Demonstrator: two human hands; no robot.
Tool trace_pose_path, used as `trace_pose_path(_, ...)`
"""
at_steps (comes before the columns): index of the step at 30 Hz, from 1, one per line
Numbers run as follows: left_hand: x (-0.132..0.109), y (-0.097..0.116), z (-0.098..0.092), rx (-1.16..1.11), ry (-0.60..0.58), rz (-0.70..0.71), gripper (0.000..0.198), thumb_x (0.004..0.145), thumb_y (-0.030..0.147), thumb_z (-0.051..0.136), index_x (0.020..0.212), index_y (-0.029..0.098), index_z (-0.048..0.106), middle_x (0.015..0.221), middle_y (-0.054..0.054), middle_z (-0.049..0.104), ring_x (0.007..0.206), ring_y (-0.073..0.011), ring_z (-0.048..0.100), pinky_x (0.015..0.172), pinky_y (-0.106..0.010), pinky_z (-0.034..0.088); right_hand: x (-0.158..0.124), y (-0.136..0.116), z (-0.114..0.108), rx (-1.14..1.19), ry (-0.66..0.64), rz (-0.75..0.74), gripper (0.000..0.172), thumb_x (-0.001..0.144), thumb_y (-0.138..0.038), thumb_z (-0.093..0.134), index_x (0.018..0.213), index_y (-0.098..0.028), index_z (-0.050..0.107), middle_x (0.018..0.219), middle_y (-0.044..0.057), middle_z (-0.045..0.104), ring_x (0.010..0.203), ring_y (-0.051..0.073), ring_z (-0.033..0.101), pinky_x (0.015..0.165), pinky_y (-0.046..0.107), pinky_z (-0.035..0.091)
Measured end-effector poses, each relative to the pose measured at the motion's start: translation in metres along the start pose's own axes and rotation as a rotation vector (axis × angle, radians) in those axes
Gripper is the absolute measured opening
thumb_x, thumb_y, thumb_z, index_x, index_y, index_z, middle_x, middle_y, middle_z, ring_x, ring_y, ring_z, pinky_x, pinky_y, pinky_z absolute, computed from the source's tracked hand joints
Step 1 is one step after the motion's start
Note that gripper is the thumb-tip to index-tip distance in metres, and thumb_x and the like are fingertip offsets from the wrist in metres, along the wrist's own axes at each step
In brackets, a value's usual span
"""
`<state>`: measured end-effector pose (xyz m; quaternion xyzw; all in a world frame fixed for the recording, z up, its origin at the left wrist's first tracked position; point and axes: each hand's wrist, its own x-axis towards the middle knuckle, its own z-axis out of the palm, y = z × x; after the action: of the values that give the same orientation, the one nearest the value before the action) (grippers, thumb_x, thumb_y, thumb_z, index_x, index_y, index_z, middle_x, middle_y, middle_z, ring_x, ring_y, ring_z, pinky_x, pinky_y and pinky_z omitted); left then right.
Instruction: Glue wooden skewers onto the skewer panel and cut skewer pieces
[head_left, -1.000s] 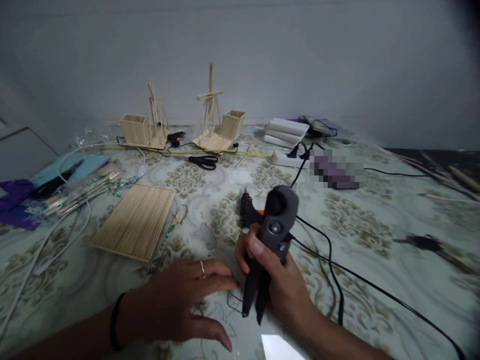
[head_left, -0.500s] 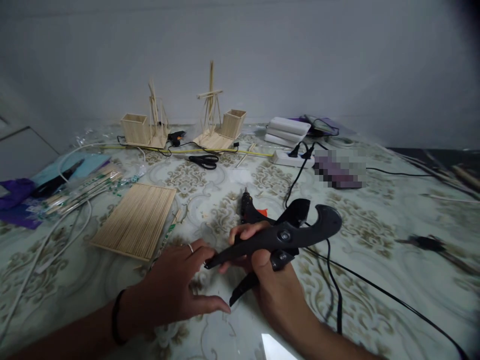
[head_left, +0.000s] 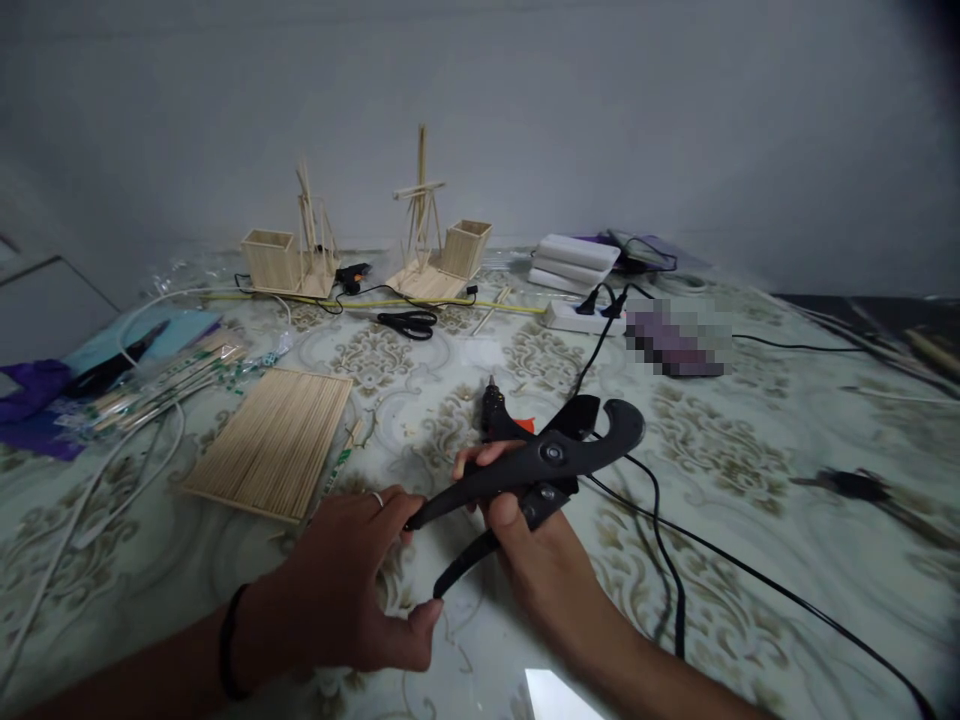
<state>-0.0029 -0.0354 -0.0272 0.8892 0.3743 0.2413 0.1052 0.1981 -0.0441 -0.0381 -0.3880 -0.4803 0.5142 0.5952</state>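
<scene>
A black pair of pruning shears [head_left: 517, 470], with a hooked jaw and a broad blade standing apart, is held over the table, jaws toward the upper right. My right hand [head_left: 536, 555] is closed around it near the pivot, thumb on the near side and fingers behind. The fingers of my left hand [head_left: 352, 570] touch the end of the upper handle, and its thumb meets the tip of the lower one, so it spans both. Just behind the shears lies a black glue gun [head_left: 495, 410] with an orange part, partly hidden by them.
A panel of thin wooden sticks [head_left: 274, 440] lies left, beside bagged sticks [head_left: 172, 385]. Two stick-built models with boxes [head_left: 270, 262] stand at the back near black scissors [head_left: 409, 323]. A power strip [head_left: 577, 317] feeds black cords [head_left: 757, 560] across the right side.
The shears have shifted slightly left and their handles have spread farther apart. My left thumb has moved down and left with the lower handle.
</scene>
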Motion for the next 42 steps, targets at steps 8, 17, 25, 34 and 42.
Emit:
trace_pose_path(8,0.008,-0.004,-0.008,0.038,0.039,0.003,0.028,0.075,0.017,0.055,0.103,0.023,0.055,0.066,0.007,0.063,0.049,-0.0155,0.059,0.052,-0.03,0.039,0.005,-0.011,0.0,0.001,-0.022,0.11,0.045,0.086,-0.052,0.085,0.114,-0.033,0.056,0.105,-0.001,0.063,0.094,0.019,0.064,0.088,0.032,0.056)
trace_pose_path(17,0.006,-0.005,-0.013,0.012,-0.01,0.018,0.019,0.097,0.02,0.048,0.114,0.02,0.057,0.074,0.001,0.073,0.062,-0.0206,0.071,0.059,-0.033,0.049,0.004,-0.011,-0.007,0.032,-0.17,0.104,0.046,0.089,-0.036,0.085,0.127,-0.033,0.058,0.118,0.002,0.066,0.113,0.022,0.065,0.105,0.039,0.052)
trace_pose_path(25,0.008,-0.007,-0.016,-0.053,-0.052,-0.027,0.019,0.098,0.021,0.047,0.113,0.02,0.059,0.078,0.0,0.075,0.066,-0.0209,0.072,0.062,-0.034,0.051,0.006,-0.018,-0.005,0.048,-0.147,0.142,0.038,0.089,-0.031,0.085,0.119,-0.032,0.062,0.113,0.001,0.075,0.106,0.021,0.074,0.102,0.043,0.058)
trace_pose_path(34,0.008,-0.008,-0.016,-0.004,0.013,-0.023,0.006,0.093,0.024,0.059,0.098,0.022,0.059,0.07,0.005,0.065,0.057,-0.017,0.064,0.058,-0.031,0.044,0.0,-0.016,-0.003,0.012,-0.122,0.152,0.043,0.084,-0.034,0.09,0.116,-0.03,0.062,0.113,0.003,0.078,0.105,0.025,0.078,0.1,0.048,0.062)
trace_pose_path(42,0.007,-0.007,-0.014,-0.017,-0.015,-0.025,0.014,0.094,0.019,0.055,0.107,0.023,0.059,0.075,0.003,0.069,0.061,-0.0172,0.065,0.062,-0.031,0.046,-0.001,-0.012,-0.005,-0.016,-0.106,0.146,0.045,0.085,-0.036,0.09,0.119,-0.032,0.06,0.115,0.001,0.079,0.107,0.025,0.078,0.102,0.047,0.061)
